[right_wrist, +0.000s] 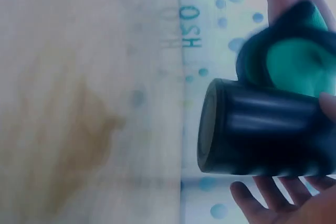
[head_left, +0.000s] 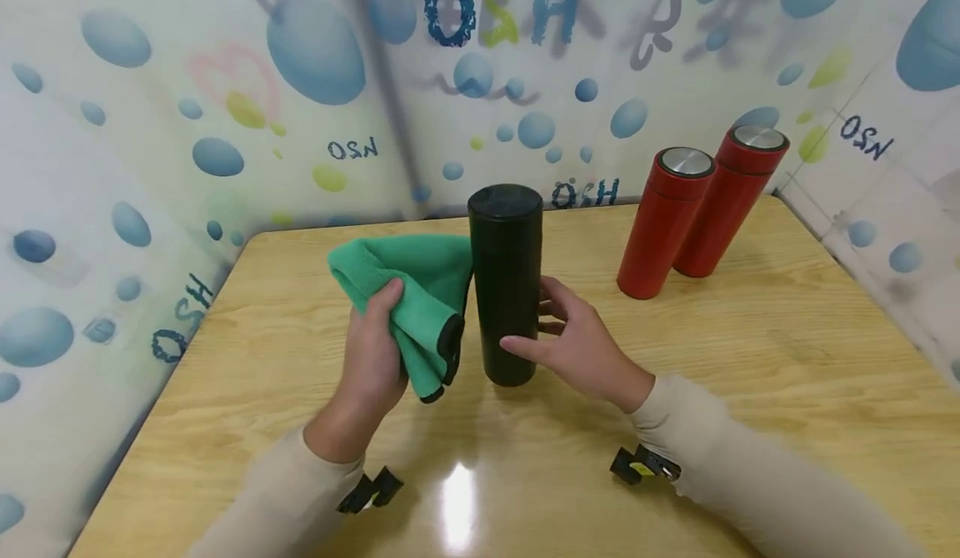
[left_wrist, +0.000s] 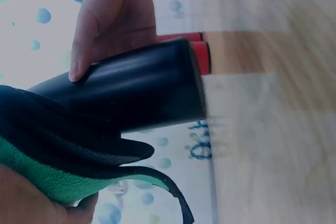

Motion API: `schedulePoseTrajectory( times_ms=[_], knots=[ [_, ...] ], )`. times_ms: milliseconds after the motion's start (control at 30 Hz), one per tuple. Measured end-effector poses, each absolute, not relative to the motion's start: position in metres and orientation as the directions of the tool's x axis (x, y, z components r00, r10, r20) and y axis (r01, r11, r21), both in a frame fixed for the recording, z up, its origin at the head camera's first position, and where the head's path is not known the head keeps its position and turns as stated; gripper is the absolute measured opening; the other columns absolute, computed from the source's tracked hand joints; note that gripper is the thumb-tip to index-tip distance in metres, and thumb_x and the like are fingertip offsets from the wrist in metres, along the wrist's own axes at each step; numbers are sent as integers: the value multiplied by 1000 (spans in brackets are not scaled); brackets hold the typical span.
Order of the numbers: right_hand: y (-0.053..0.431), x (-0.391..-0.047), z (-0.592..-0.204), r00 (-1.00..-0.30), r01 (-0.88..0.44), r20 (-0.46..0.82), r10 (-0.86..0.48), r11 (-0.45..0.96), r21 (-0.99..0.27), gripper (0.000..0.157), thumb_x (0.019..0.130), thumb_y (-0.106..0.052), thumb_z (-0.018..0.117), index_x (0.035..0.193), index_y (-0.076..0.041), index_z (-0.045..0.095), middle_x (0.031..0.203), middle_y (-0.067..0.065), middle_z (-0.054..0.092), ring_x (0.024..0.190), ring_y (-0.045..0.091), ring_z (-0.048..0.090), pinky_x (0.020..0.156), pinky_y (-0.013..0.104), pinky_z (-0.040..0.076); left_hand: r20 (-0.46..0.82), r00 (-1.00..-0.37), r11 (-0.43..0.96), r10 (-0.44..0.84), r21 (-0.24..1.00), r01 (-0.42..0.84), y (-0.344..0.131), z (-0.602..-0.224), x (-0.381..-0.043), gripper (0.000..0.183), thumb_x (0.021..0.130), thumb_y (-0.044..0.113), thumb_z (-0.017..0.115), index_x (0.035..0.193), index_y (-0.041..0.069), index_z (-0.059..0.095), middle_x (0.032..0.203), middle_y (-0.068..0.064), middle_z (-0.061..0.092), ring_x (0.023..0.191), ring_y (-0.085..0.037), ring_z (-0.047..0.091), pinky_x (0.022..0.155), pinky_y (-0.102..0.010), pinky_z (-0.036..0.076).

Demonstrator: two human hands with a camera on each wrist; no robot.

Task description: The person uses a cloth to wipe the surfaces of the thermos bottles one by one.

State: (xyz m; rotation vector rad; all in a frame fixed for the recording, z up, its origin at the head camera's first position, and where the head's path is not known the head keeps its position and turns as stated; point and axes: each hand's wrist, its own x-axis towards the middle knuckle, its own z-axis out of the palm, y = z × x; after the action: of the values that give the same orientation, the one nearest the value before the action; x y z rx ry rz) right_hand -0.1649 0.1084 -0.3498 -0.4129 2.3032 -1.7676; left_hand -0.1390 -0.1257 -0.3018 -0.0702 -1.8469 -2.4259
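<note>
A tall black thermos point(head_left: 508, 291) is upright over the middle of the table, and its underside shows in the right wrist view. My right hand point(head_left: 581, 337) grips its lower right side, the thumb in front and the other fingers partly hidden behind. In my left hand point(head_left: 372, 358) is a folded green cloth point(head_left: 427, 291) with a black edge, pinched under the thumb. The cloth lies right beside the thermos's left side; whether they touch I cannot tell. The left wrist view shows the cloth's dark side point(left_wrist: 68, 129) next to the thermos point(left_wrist: 142, 87).
Two red thermoses point(head_left: 663, 224) point(head_left: 731, 199) with silver-topped lids stand close together at the back right of the wooden table point(head_left: 787, 358). A white wall point(head_left: 420, 124) patterned with blue and green drops rises directly behind the table.
</note>
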Motion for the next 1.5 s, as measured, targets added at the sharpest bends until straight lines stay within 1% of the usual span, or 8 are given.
schedulePoseTrajectory(
  times_ms=[133, 267, 367, 600, 867, 1100, 1233, 1500],
  knots=[
    [108, -153, -350, -934, -103, 10, -357, 242, -965, 77, 83, -34, 81, 148, -27, 40, 138, 0, 56, 125, 25, 55, 106, 53, 48, 140, -990, -307, -24, 941, 141, -109, -298, -141, 26, 103, 22, 36, 121, 12, 53, 102, 4, 65, 82, -8, 67, 91, -26, 54],
    [109, -147, -351, -934, -108, 13, -357, 249, -963, 74, 84, -33, 80, 147, -28, 42, 134, -1, 58, 124, 24, 55, 105, 52, 48, 163, -987, -328, -17, 931, 159, -94, -297, -142, 30, 102, 22, 38, 125, 9, 51, 109, 2, 61, 91, -10, 65, 90, -26, 53],
    [109, -145, -353, -929, -110, 10, -371, 251, -962, 74, 84, -34, 80, 147, -28, 42, 135, -2, 57, 124, 24, 54, 106, 52, 48, 164, -986, -308, -32, 937, 166, -88, -299, -143, 29, 101, 20, 38, 124, 8, 50, 108, 2, 58, 95, -12, 62, 90, -26, 52],
    [105, -143, -358, -916, -189, 86, -392, 233, -954, 73, 85, -27, 79, 148, -26, 43, 139, -2, 55, 121, 24, 55, 102, 52, 50, 181, -982, -213, -44, 959, 187, -80, -300, -141, 27, 93, 18, 44, 114, 4, 53, 99, 3, 59, 90, -11, 62, 87, -26, 51],
    [101, -140, -364, -906, -245, 136, -402, 235, -940, 70, 86, -22, 79, 147, -22, 45, 138, 0, 56, 117, 24, 56, 99, 48, 53, 198, -980, -146, -24, 969, 200, -81, -302, -140, 32, 92, 21, 47, 117, 1, 53, 102, 1, 58, 95, -13, 59, 91, -28, 49],
    [97, -138, -368, -879, -338, 195, -435, 281, -898, 71, 85, -29, 80, 147, -21, 46, 138, -1, 57, 120, 20, 58, 98, 47, 54, 293, -954, -232, -61, 925, 300, -89, -296, -137, 33, 92, 16, 44, 119, 4, 57, 106, 4, 64, 97, -12, 63, 94, -28, 51],
    [96, -138, -369, -875, -365, 216, -433, 296, -883, 71, 84, -30, 81, 146, -24, 46, 136, -4, 58, 120, 17, 58, 98, 45, 54, 346, -935, -286, -84, 890, 355, -90, -293, -138, 31, 91, 15, 43, 117, 7, 58, 107, 4, 65, 97, -11, 64, 95, -28, 50],
    [97, -139, -373, -884, -358, 219, -414, 295, -886, 70, 84, -29, 81, 145, -22, 48, 135, -2, 59, 117, 18, 59, 96, 45, 55, 306, -950, -315, -56, 898, 307, -82, -303, -139, 33, 93, 17, 41, 119, 6, 57, 107, 4, 65, 96, -11, 65, 94, -30, 52]
  ],
)
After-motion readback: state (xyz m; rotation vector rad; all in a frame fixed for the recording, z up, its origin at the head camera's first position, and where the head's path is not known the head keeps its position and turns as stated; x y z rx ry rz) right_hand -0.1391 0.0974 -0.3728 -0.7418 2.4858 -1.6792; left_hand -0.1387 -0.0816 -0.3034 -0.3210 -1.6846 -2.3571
